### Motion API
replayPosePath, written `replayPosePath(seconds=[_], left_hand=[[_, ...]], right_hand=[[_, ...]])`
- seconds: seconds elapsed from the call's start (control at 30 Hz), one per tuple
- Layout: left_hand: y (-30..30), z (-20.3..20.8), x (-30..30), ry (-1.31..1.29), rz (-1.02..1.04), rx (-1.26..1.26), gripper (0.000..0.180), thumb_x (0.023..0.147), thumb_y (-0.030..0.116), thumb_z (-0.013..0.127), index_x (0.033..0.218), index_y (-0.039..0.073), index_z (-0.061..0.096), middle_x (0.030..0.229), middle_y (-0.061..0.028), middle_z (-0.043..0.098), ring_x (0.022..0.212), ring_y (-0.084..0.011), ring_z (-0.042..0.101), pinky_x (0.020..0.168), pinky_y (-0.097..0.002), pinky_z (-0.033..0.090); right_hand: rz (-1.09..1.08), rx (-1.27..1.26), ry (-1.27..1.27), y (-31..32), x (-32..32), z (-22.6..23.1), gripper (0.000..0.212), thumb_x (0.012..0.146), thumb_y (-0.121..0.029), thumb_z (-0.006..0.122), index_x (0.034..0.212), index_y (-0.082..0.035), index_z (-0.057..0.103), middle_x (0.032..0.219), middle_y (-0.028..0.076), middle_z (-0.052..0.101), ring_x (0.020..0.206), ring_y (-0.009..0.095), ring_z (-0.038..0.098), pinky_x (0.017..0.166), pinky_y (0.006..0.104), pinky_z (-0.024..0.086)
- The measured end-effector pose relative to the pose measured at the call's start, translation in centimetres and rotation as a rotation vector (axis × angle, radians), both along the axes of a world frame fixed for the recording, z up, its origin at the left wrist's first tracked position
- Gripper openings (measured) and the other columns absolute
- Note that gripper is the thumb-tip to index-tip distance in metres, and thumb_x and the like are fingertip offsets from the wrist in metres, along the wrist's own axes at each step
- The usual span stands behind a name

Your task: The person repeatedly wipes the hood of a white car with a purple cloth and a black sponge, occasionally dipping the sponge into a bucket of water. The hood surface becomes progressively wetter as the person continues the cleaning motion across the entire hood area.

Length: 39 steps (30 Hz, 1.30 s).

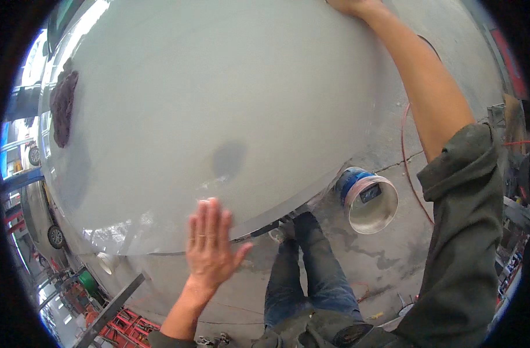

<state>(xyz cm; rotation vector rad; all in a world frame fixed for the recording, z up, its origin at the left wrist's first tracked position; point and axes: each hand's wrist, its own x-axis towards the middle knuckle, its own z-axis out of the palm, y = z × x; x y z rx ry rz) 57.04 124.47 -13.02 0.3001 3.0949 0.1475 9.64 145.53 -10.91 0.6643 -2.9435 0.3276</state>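
Note:
A wide, glossy, light grey car panel (pixel 218 98), which looks like a hood, fills most of the view. Near its front edge my left hand (pixel 211 243) lies flat, with the fingers stretched out over the surface and the thumb out to the side. At the far right edge of the panel is my right hand (pixel 352 6); the top of the picture cuts off its fingers, so whether it holds anything is hidden. A crumpled dark purple cloth (pixel 63 109) rests on the panel's left side.
On the concrete floor right of my legs stands a white and blue bucket (pixel 371 204) with a dark block in it. A red hose (pixel 410 168) curves past it. Red racks with tools (pixel 128 329) and a metal beam (pixel 111 307) are at lower left, a parked car (pixel 40 217) beyond.

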Motion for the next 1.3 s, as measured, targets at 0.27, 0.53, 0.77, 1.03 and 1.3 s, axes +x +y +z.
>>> replayPosePath(seconds=[0.27,0.53,0.77,1.03,1.3], left_hand=[[-18.7,3.6,-0.1,0.254,0.342,-0.051,0.082,0.107,0.059,0.033,0.163,0.000,0.026,0.170,-0.0217,0.022,0.160,-0.0362,0.017,0.130,-0.0487,0.008],[-20.2,5.6,0.0,0.375,0.446,-0.092,0.082,0.107,0.061,0.032,0.161,0.000,0.029,0.170,-0.0188,0.026,0.159,-0.0324,0.019,0.131,-0.0446,0.010],[-21.0,4.8,-1.2,0.385,0.380,-0.067,0.078,0.108,0.057,0.033,0.161,0.000,0.030,0.170,-0.0179,0.027,0.159,-0.0326,0.020,0.131,-0.0445,0.011],[-21.7,4.1,-0.4,0.423,0.366,-0.150,0.073,0.108,0.053,0.036,0.161,0.002,0.033,0.169,-0.0183,0.029,0.158,-0.0333,0.022,0.130,-0.0449,0.013],[-20.8,4.6,-1.4,0.408,0.371,-0.064,0.073,0.108,0.053,0.038,0.160,0.002,0.035,0.168,-0.0183,0.032,0.158,-0.0328,0.024,0.130,-0.0432,0.015]], right_hand=[[0.067,0.068,0.182,2.3,10.6,-1.6,0.079,0.105,-0.053,0.041,0.164,-0.003,0.025,0.171,0.019,0.024,0.159,0.037,0.016,0.131,0.0440,0.013],[0.223,-0.172,0.192,-4.1,35.1,-1.5,0.094,0.103,-0.066,0.037,0.160,0.007,0.027,0.171,0.025,0.017,0.161,0.037,0.010,0.130,0.0527,0.007],[0.617,-0.352,0.146,-14.5,45.7,-1.2,0.076,0.097,-0.039,0.056,0.157,0.005,0.038,0.170,0.021,0.025,0.160,0.032,0.018,0.131,0.0480,0.013],[0.426,-0.284,0.181,1.7,40.8,-3.8,0.090,0.071,0.001,0.055,0.159,0.005,0.035,0.167,0.023,0.030,0.158,0.035,0.023,0.130,0.0494,0.018],[0.655,-0.400,0.139,-9.7,46.5,-3.5,0.067,0.090,-0.003,0.050,0.156,0.001,0.043,0.167,0.021,0.032,0.157,0.032,0.028,0.130,0.0475,0.020]])
